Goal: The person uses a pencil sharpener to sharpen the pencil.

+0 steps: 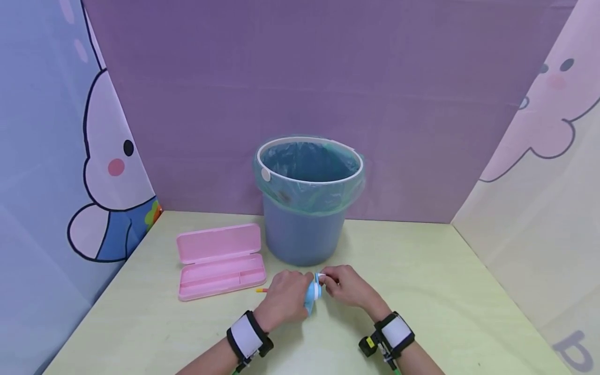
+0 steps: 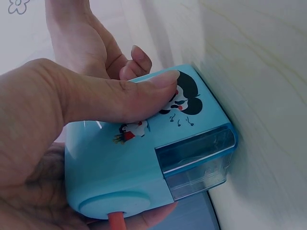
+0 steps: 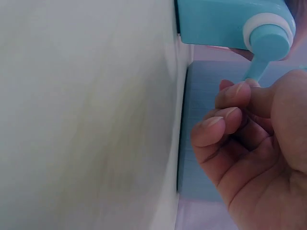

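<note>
My left hand (image 1: 288, 294) grips a light-blue crank pencil sharpener (image 2: 100, 158), its thumb across the cartoon-printed face. A clear shavings drawer (image 2: 199, 163) shows at one end of the body. From the round hole in the sharpener's front sticks a red pencil (image 2: 116, 221); its yellow end points left in the head view. At the opposite side, my right hand (image 1: 346, 285) pinches the end of the blue crank (image 3: 259, 67) between thumb and forefinger, with the other fingers curled below. The crank's knob is mostly hidden by the fingers.
Just behind the hands stands a blue bucket (image 1: 302, 237) lined with a green plastic bag (image 1: 309, 198). To the left, a pink pencil case (image 1: 220, 245) lies with its lid up on the pale table (image 1: 422, 302). A purple panel (image 1: 300, 78) rises behind.
</note>
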`<action>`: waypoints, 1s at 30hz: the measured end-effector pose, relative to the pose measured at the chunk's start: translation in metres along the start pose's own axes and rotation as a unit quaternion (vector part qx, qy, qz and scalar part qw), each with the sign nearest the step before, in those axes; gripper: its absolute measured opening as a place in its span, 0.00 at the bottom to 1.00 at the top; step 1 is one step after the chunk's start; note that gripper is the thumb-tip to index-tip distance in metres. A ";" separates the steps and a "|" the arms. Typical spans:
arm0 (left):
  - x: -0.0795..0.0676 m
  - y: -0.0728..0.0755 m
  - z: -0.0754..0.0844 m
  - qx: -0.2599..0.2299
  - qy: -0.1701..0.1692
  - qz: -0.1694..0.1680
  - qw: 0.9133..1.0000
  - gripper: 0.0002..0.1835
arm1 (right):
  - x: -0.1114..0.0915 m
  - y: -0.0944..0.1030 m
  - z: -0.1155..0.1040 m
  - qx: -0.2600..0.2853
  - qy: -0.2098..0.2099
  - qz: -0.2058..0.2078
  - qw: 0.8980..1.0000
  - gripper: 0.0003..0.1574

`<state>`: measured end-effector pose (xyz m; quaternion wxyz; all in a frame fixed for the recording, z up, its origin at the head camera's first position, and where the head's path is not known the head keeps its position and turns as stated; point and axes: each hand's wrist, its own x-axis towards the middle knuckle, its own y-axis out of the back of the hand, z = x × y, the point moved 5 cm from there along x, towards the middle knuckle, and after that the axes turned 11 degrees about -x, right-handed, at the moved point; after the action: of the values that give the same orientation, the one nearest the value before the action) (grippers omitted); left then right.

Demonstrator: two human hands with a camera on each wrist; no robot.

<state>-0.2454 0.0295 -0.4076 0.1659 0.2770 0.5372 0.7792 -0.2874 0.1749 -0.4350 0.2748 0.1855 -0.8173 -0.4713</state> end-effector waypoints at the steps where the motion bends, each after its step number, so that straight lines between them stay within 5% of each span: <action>1: 0.000 0.000 0.000 0.001 -0.001 -0.001 1.000 0.21 | 0.000 0.000 0.000 -0.001 -0.003 -0.003 1.000 0.10; 30: 0.002 -0.003 -0.002 0.006 0.006 -0.018 1.000 0.20 | -0.003 -0.010 0.003 -0.020 -0.011 -0.093 0.995 0.14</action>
<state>-0.2479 0.0303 -0.4103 0.1748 0.2640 0.5476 0.7745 -0.2864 0.1740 -0.4464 0.2243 0.2502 -0.7899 -0.5131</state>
